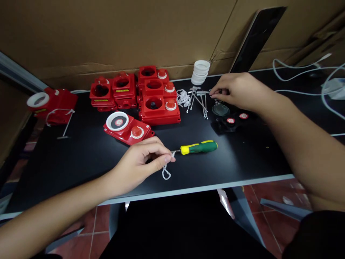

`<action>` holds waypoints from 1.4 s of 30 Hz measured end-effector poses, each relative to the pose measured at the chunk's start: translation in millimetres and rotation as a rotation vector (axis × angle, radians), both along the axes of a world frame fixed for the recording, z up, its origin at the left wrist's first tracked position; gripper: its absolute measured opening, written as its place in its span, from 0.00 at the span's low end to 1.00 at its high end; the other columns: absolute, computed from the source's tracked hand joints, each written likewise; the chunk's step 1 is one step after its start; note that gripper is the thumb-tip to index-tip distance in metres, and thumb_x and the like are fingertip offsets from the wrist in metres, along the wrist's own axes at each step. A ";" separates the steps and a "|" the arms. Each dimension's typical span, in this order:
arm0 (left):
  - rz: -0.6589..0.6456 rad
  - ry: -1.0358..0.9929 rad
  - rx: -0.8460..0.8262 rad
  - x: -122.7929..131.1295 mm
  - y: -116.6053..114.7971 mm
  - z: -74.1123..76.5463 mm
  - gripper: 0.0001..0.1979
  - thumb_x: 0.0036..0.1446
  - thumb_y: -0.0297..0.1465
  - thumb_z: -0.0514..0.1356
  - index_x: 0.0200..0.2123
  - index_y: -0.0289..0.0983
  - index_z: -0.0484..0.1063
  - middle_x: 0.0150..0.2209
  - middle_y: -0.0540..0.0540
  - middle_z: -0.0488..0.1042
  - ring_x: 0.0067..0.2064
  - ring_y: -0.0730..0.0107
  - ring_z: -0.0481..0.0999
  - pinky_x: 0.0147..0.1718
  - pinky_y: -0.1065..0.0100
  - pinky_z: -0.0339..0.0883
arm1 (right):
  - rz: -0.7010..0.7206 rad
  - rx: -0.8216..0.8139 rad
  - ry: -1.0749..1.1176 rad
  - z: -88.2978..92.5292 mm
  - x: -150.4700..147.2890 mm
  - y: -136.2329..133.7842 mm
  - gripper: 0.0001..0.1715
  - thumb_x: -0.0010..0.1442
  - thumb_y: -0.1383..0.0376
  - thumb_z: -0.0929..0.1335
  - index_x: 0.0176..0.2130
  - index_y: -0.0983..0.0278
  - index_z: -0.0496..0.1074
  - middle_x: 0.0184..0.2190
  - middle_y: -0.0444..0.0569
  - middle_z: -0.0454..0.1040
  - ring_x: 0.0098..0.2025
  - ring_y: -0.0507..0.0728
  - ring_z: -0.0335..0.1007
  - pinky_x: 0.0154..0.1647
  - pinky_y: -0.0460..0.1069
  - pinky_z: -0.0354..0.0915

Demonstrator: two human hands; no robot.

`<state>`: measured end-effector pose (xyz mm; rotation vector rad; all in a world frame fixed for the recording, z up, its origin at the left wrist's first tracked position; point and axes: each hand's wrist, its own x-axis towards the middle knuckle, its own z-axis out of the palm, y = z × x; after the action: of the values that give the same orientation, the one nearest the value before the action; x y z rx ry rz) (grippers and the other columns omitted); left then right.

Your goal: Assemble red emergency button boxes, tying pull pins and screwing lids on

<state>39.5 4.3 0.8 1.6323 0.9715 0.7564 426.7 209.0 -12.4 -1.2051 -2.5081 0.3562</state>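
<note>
Two bare hands are held well apart over a black table (94, 154). At far left, a red box (63, 105) is seen, a corded T-bar (67, 124) set beside it. Next, more red boxes (163, 117) are grouped towards the back; before them a ringed box (126, 130) is laid, near the left hand (140, 162). Between that hand's thumb and forefinger a white cord (169, 175) is pinched, its loop hanging free. Just right, a screwdriver (201, 147) is laid, its tip hidden. Behind, a cord pile (183, 98), loose T-bars (199, 101) and white rings (201, 73) are placed. By the T-bars, the right hand (239, 90) is held with fingers drawn in narrow; whether anything is gripped cannot be told. Nearby, a glass disc (221, 110) and black parts (225, 126) are set.

The cord could be dropped if the pinch were loosened, or snagged on the screwdriver. Being crossed, several T-bars could be dragged together, and the disc could be knocked by a low wrist.
</note>
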 end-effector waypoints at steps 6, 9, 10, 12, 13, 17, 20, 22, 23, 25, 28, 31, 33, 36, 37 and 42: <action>0.057 -0.127 -0.077 2.7 -5.6 4.3 0.07 0.73 0.31 0.73 0.41 0.42 0.93 0.38 0.47 0.82 0.37 0.70 0.80 0.36 0.72 0.76 | 0.039 -0.006 -0.096 6.3 3.1 1.6 0.10 0.72 0.59 0.74 0.43 0.58 0.89 0.45 0.58 0.86 0.45 0.62 0.75 0.55 0.60 0.66; 0.074 -0.170 -0.097 3.1 -6.2 8.4 0.08 0.74 0.29 0.72 0.43 0.43 0.94 0.38 0.48 0.81 0.35 0.74 0.78 0.34 0.75 0.76 | 0.047 -0.012 -0.130 8.0 6.4 1.6 0.11 0.73 0.60 0.74 0.44 0.58 0.90 0.46 0.59 0.87 0.47 0.64 0.77 0.55 0.61 0.67; 0.074 -0.173 -0.094 3.0 -6.2 10.0 0.09 0.75 0.28 0.71 0.43 0.43 0.94 0.37 0.48 0.81 0.34 0.75 0.78 0.34 0.76 0.76 | 0.043 -0.009 -0.134 8.4 7.5 1.1 0.11 0.73 0.60 0.74 0.45 0.58 0.90 0.47 0.59 0.87 0.47 0.64 0.78 0.55 0.61 0.67; 0.074 -0.174 -0.082 2.3 -6.0 13.1 0.09 0.76 0.28 0.71 0.44 0.42 0.94 0.36 0.48 0.81 0.34 0.75 0.78 0.36 0.77 0.78 | 0.040 0.002 -0.136 8.7 9.9 0.2 0.10 0.73 0.59 0.75 0.45 0.57 0.90 0.46 0.57 0.87 0.47 0.63 0.78 0.55 0.60 0.68; 0.075 -0.177 -0.081 1.8 -6.0 14.3 0.09 0.77 0.30 0.71 0.44 0.42 0.94 0.36 0.47 0.81 0.34 0.74 0.78 0.36 0.76 0.79 | 0.041 0.013 -0.138 8.5 11.2 0.1 0.10 0.74 0.59 0.75 0.45 0.57 0.90 0.45 0.56 0.87 0.46 0.63 0.79 0.54 0.60 0.68; 0.084 -0.209 -0.098 1.1 -6.2 15.3 0.10 0.77 0.37 0.72 0.44 0.40 0.94 0.36 0.45 0.82 0.33 0.72 0.79 0.33 0.75 0.80 | 0.056 0.102 -0.162 4.2 16.6 6.6 0.04 0.73 0.60 0.79 0.43 0.56 0.90 0.41 0.52 0.88 0.40 0.59 0.79 0.46 0.56 0.69; 0.077 -0.238 -0.116 1.4 -6.0 14.7 0.10 0.77 0.37 0.73 0.44 0.39 0.93 0.35 0.46 0.81 0.33 0.74 0.79 0.33 0.76 0.79 | 0.068 0.118 -0.095 1.1 18.2 17.3 0.08 0.61 0.65 0.87 0.38 0.56 0.90 0.36 0.48 0.88 0.35 0.55 0.78 0.38 0.53 0.67; 0.074 -0.239 -0.135 1.5 -6.1 15.4 0.08 0.77 0.34 0.73 0.45 0.39 0.93 0.35 0.46 0.81 0.33 0.75 0.79 0.34 0.77 0.79 | 0.021 0.057 0.007 1.7 17.0 23.6 0.14 0.52 0.68 0.90 0.33 0.55 0.89 0.31 0.43 0.86 0.32 0.52 0.76 0.33 0.51 0.64; 0.074 -0.235 -0.146 1.5 -6.3 16.1 0.07 0.77 0.33 0.72 0.45 0.39 0.93 0.36 0.47 0.81 0.34 0.75 0.79 0.35 0.78 0.80 | -0.009 0.026 0.058 2.8 15.7 25.8 0.16 0.49 0.70 0.91 0.31 0.55 0.89 0.29 0.40 0.85 0.31 0.50 0.74 0.30 0.50 0.61; 0.075 -0.247 -0.169 1.4 -6.8 17.9 0.06 0.77 0.30 0.72 0.47 0.40 0.92 0.36 0.48 0.82 0.35 0.76 0.79 0.38 0.78 0.80 | -0.042 0.007 0.131 6.0 12.2 27.0 0.19 0.45 0.73 0.91 0.30 0.55 0.89 0.25 0.35 0.82 0.29 0.47 0.72 0.26 0.48 0.57; 0.068 -0.339 -0.207 1.7 -6.7 19.2 0.06 0.75 0.27 0.73 0.51 0.40 0.90 0.36 0.49 0.82 0.35 0.76 0.80 0.38 0.78 0.81 | -0.060 0.059 0.200 11.2 2.3 18.2 0.17 0.47 0.75 0.88 0.31 0.55 0.90 0.21 0.29 0.80 0.24 0.42 0.70 0.23 0.44 0.53; 0.065 -0.396 -0.218 2.4 -5.9 18.6 0.05 0.73 0.25 0.73 0.49 0.39 0.89 0.37 0.49 0.84 0.35 0.75 0.83 0.36 0.78 0.82 | -0.144 -0.016 0.371 17.7 -19.5 -10.4 0.11 0.56 0.75 0.86 0.34 0.61 0.90 0.20 0.33 0.81 0.20 0.41 0.72 0.20 0.42 0.53; 0.075 -0.381 -0.218 2.9 -5.5 18.1 0.03 0.72 0.25 0.74 0.46 0.38 0.88 0.37 0.48 0.85 0.36 0.74 0.84 0.36 0.78 0.83 | -0.161 -0.070 0.601 24.8 -41.8 -41.9 0.10 0.61 0.79 0.84 0.35 0.64 0.90 0.21 0.40 0.83 0.20 0.44 0.75 0.20 0.42 0.60; 0.078 -0.339 -0.217 3.8 -5.5 17.9 0.04 0.69 0.23 0.76 0.43 0.37 0.87 0.37 0.48 0.86 0.35 0.73 0.85 0.35 0.77 0.83 | 0.068 -0.095 0.832 38.6 -78.2 -98.1 0.12 0.60 0.81 0.84 0.34 0.65 0.88 0.25 0.45 0.86 0.22 0.48 0.81 0.16 0.41 0.65; 0.078 -0.331 -0.217 4.1 -5.5 17.8 0.05 0.68 0.22 0.76 0.43 0.37 0.88 0.37 0.48 0.86 0.35 0.74 0.85 0.35 0.78 0.83 | 0.099 -0.137 0.850 43.1 -88.4 -115.5 0.13 0.62 0.81 0.83 0.36 0.65 0.88 0.27 0.46 0.87 0.26 0.50 0.84 0.22 0.41 0.73; 0.105 -0.309 -0.174 5.4 -4.2 17.8 0.06 0.67 0.22 0.77 0.41 0.38 0.88 0.36 0.50 0.85 0.34 0.75 0.82 0.34 0.79 0.80 | 0.181 -0.594 0.819 49.2 -112.6 -162.6 0.08 0.65 0.70 0.85 0.40 0.59 0.89 0.33 0.45 0.90 0.29 0.53 0.88 0.30 0.43 0.83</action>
<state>44.9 0.1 18.6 1.2776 0.8775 0.9370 314.1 46.3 36.8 -0.7501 -1.8134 1.3913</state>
